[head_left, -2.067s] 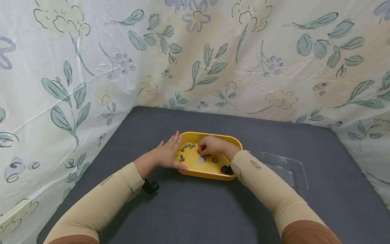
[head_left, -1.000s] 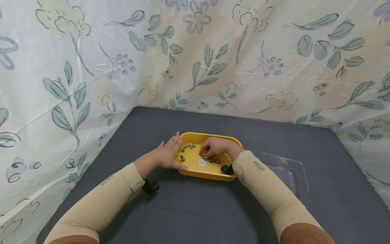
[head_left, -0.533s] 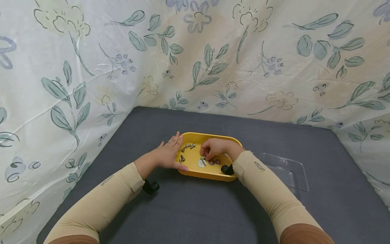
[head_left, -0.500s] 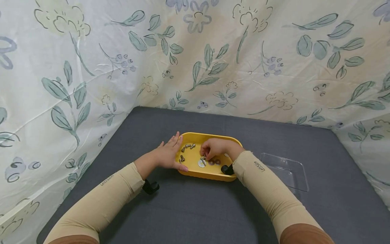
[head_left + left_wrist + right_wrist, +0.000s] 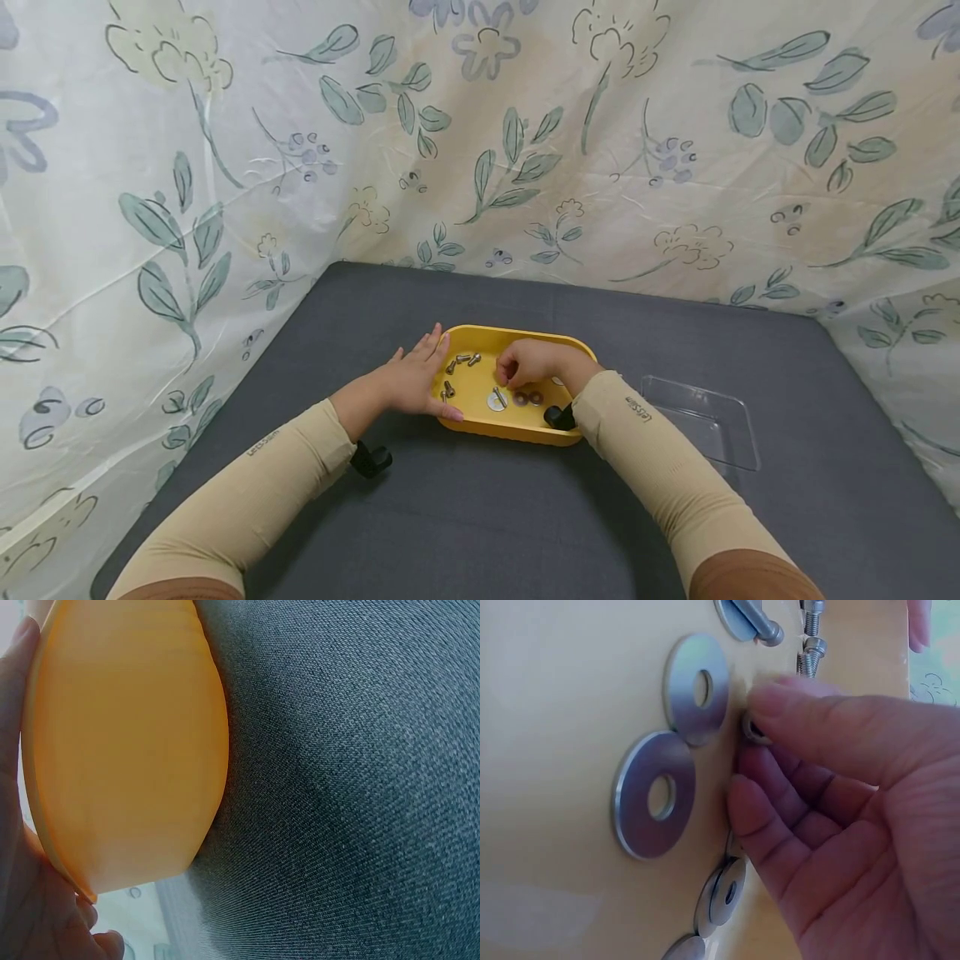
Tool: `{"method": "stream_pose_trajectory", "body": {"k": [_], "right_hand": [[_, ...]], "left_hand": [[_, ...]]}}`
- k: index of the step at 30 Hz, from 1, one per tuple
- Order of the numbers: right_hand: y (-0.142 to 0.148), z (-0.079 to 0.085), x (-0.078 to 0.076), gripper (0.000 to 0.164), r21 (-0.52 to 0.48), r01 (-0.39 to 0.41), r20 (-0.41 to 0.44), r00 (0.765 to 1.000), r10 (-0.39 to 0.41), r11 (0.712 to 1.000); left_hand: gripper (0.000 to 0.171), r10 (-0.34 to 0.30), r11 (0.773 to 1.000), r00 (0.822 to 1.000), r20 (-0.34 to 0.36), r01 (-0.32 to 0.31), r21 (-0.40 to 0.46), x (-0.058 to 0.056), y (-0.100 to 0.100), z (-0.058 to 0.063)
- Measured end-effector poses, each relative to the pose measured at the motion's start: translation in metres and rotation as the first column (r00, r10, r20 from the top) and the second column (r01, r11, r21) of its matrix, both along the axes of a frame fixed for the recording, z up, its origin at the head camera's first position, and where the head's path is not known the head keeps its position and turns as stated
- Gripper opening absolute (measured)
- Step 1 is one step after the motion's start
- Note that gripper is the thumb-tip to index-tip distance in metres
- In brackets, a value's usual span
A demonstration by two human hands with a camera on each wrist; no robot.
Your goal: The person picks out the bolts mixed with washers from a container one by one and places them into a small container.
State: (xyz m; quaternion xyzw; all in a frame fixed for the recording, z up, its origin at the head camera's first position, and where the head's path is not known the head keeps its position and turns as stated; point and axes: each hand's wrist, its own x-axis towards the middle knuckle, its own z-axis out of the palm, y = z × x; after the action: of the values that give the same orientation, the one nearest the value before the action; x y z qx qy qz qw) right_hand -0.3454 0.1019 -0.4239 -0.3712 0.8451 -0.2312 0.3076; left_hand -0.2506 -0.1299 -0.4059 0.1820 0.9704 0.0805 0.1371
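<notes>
My left hand [image 5: 408, 382] lies along the left end of the yellow tray [image 5: 517, 431], thumb on the near rim and straight fingers spread along the left edge. In the left wrist view, the tray's outer wall [image 5: 127, 742] fills the space beside that hand. My right hand [image 5: 528, 362] is inside the tray, thumb and fingertips pinching a small socket-head screw [image 5: 756, 729], only its round hollow end showing. Below those fingertips a screw [image 5: 499, 396] lies across a large washer [image 5: 492, 406]. Two washers [image 5: 656, 796] sit close beside the pinching fingers.
Several loose screws [image 5: 449, 388] are scattered at the tray's left end. More washers [image 5: 730, 892] lie under the right hand. A clear plastic container [image 5: 705, 425] stands on the dark grey cloth [image 5: 480, 517] to the right. A flowered curtain [image 5: 600, 192] encloses the back and sides.
A screw that was among my right fingertips now lies on the large washer. The right fingers have drawn slightly up and right from it. My left hand has stayed put.
</notes>
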Motion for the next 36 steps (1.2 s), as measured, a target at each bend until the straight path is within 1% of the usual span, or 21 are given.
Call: {"method": "stream_pose_trajectory", "body": {"k": [6,8,12,14,19,27,31,36], "right_hand": [[0.001,0.002,0.000,0.030,0.005,0.014,-0.063,0.998,-0.013,1.000],[0.001,0.003,0.001,0.029,0.014,0.013,-0.085,0.996,-0.012,1.000],[0.001,0.005,0.002,0.018,0.024,0.002,-0.142,0.990,0.002,1.000],[0.001,0.005,0.001,0.015,0.034,0.001,-0.163,0.987,0.005,0.999],[0.000,0.005,0.000,0.014,0.050,0.020,-0.158,0.987,-0.012,0.999],[-0.001,0.008,-0.002,0.015,0.056,0.036,-0.114,0.993,-0.029,0.998],[-0.002,0.015,-0.002,0.015,0.041,0.046,-0.109,0.993,-0.042,0.998],[0.001,0.027,-0.001,0.016,0.000,0.106,-0.060,0.993,-0.106,0.994]], "left_hand": [[0.130,-0.001,1.000,1.000,-0.001,0.001,-0.004,-0.002,0.000,-0.001],[0.131,-0.003,1.000,1.000,-0.002,0.003,-0.003,-0.002,0.000,-0.001],[0.131,-0.003,1.000,1.000,0.002,0.003,-0.001,-0.003,0.000,-0.001],[0.131,-0.003,1.000,1.000,0.002,0.003,0.001,-0.003,0.000,-0.001],[0.132,0.004,1.000,1.000,0.002,-0.004,0.003,-0.004,0.000,0.000],[0.136,0.000,1.000,1.000,0.009,0.000,-0.006,-0.006,-0.001,0.002],[0.135,-0.002,1.000,1.000,0.007,0.002,-0.005,-0.005,-0.001,0.004],[0.134,-0.003,1.000,1.000,0.004,0.003,-0.001,-0.004,-0.001,0.004]]}}
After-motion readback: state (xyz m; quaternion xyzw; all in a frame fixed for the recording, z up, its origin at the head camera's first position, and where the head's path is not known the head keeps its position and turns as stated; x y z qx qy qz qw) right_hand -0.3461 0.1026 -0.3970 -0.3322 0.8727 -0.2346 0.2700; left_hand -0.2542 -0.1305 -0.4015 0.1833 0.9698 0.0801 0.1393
